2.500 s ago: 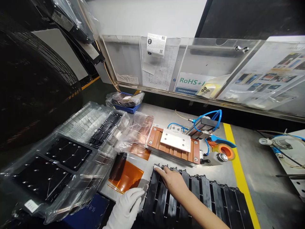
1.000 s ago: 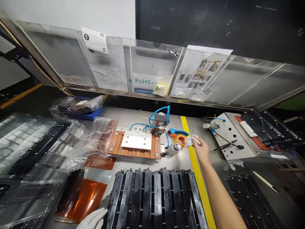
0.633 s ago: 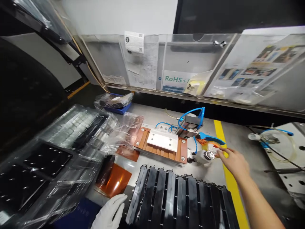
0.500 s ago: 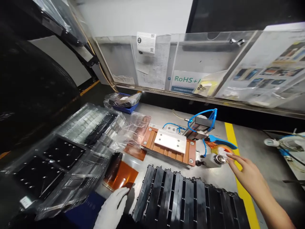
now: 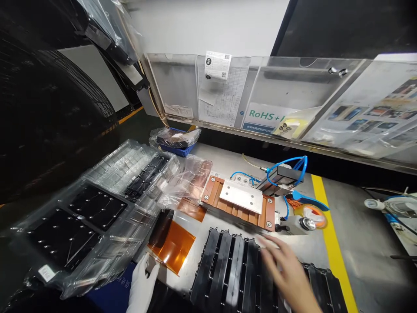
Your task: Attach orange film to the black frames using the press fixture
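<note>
- On the steel counter (image 5: 221, 164), a ribbed black plastic block (image 5: 233, 269) lies flat; it looks stiff, best gripped along its long sides.
- Right hand (image 5: 286, 271) hovers over it, blurred, fingers (image 5: 270, 252) spread.
- Left hand (image 5: 141, 284), white-gloved, sits beside amber film (image 5: 171, 246), fingers pressed together, empty.

PASSAGE: steel bench (image 5: 309, 250) strip between copper fixture (image 5: 237, 204) and black ribbed trays (image 5: 224, 269) | OBSTACLES: plastic-wrapped stack (image 5: 97, 217) beside amber film (image 5: 171, 245), blocking leftward

Back edge of counter (image 5: 224, 160): blue bin (image 5: 174, 150) under plastic wrap. Mid-counter: copper fixture (image 5: 239, 201), blue air hoses (image 5: 289, 159); tape roll (image 5: 314, 216) just right. Left: bagged black plates (image 5: 97, 213).
</note>
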The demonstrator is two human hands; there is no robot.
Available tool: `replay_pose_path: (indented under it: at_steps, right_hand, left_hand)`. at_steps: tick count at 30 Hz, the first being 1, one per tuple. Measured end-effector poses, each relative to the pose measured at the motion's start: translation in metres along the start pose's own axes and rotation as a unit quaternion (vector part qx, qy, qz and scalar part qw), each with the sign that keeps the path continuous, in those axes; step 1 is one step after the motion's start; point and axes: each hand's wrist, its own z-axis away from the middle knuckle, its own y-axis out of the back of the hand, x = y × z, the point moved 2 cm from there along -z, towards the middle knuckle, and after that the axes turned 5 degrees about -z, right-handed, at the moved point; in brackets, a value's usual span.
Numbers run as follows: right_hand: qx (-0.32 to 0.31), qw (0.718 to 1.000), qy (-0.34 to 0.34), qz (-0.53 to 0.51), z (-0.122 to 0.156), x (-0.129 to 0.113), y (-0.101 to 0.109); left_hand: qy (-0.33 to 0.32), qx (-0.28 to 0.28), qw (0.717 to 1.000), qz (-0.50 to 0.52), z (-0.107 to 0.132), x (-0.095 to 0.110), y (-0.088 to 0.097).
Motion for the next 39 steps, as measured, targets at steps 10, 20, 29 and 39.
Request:
replay_pose_path:
  at_steps: [10, 20, 29, 39]
  right_hand:
    - [-0.109, 0.976, 0.137, 0.127, 0.001, -0.044, -0.078]
    - [-0.092, 0.979, 0.138, 0.122, -0.011, -0.034, -0.075]
    - [-0.075, 0.984, 0.129, 0.097, -0.019, -0.034, -0.077]
    - [0.108, 0.983, -0.108, 0.106, -0.026, 0.042, -0.012]
  left_hand:
    - [-0.563, -0.003, 0.811, -0.159, 0.058, 0.106, -0.004]
    - [-0.665, -0.057, 0.725, -0.17, 0.069, 0.138, -0.012]
    - [-0.663, -0.014, 0.73, -0.166, 0.073, 0.143, -0.013]
    - [-0.589, -0.066, 0.789, -0.161, 0.066, 0.116, -0.01]
